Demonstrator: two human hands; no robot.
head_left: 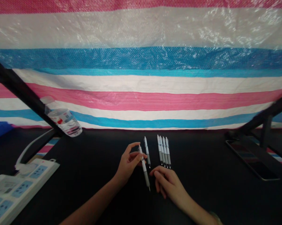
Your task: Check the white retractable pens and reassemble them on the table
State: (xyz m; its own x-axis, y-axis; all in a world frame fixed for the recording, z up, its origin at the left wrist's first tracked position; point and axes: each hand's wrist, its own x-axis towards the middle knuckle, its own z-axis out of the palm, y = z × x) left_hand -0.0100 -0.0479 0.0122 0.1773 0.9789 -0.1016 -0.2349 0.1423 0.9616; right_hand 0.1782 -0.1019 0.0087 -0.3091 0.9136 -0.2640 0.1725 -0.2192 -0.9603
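My left hand pinches a white and grey pen by its upper half, tip pointing toward me just above the black table. My right hand rests on the table just right of the pen's tip, fingers curled loosely with nothing visible in them. One more pen lies alone just beyond the held pen. A row of several similar pens lies side by side to the right, right beyond my right hand's fingertips.
A water bottle lies tilted at the back left against a black frame bar. A white power strip sits at the left edge. A phone lies at the right. A striped tarp hangs behind.
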